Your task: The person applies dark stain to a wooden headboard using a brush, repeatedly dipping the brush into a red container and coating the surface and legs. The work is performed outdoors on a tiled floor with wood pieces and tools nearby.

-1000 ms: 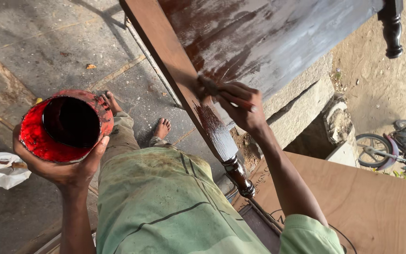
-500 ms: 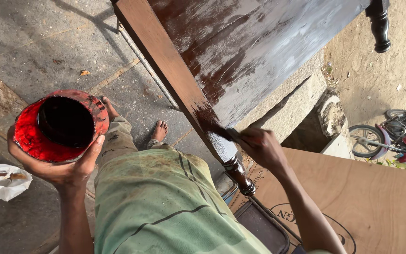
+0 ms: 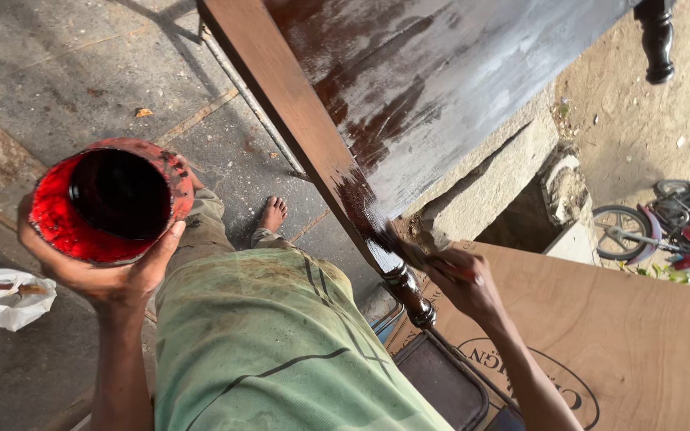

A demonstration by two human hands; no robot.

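Outdoors, daylight w/ hard shadows. Grey paved floor (image 3: pixel 57 72), worn joints, a dry leaf (image 3: pixel 144 112) on it. White plastic bag (image 3: pixel 5 298) lies at left. Concrete block (image 3: pixel 493 179) beside sandy ground (image 3: pixel 640 136). Plywood sheet (image 3: pixel 632 335) at lower right; parked bikes (image 3: pixel 664 227) beyond it.
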